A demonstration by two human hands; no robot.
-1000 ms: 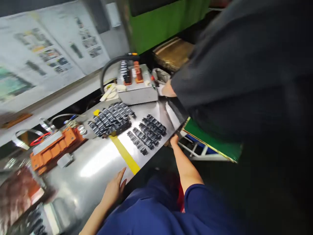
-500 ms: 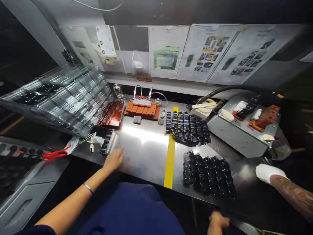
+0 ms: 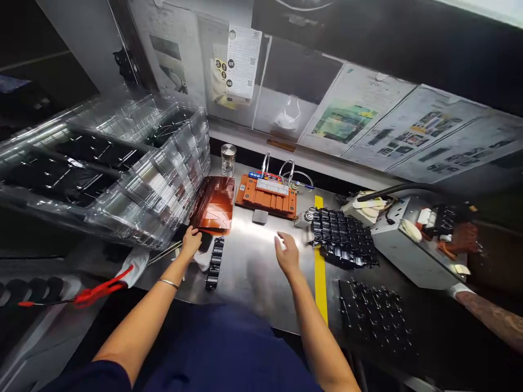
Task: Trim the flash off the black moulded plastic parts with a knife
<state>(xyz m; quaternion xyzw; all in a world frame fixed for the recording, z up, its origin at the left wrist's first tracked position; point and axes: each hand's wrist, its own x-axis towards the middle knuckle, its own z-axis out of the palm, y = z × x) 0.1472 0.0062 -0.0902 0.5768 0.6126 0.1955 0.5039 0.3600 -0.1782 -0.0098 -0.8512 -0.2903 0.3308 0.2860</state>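
My left hand (image 3: 190, 241) reaches to the left edge of the steel bench (image 3: 249, 272), its fingers on a small black part (image 3: 204, 240) beside an amber plastic sheet (image 3: 214, 207). A strip of black parts (image 3: 214, 262) lies just right of that hand. My right hand (image 3: 287, 252) hovers over the middle of the bench, fingers loosely apart and holding nothing. An orange fixture (image 3: 267, 196) with wires stands behind it. Two batches of black parts, one (image 3: 343, 239) by the yellow line (image 3: 320, 272) and one (image 3: 373, 316) nearer me, lie to the right.
Stacked clear trays (image 3: 114, 163) with black parts fill the left. A glass jar (image 3: 227, 159) stands at the back. A grey metal box (image 3: 412, 245) with a black hose sits right. Another person's gloved hand and forearm (image 3: 486, 316) come in at the right edge. Red-handled cutters (image 3: 98, 291) lie left.
The view swung left and steadied on the bench. My right hand came up from the bench's front edge to over its middle. My left hand moved farther left to the black part.
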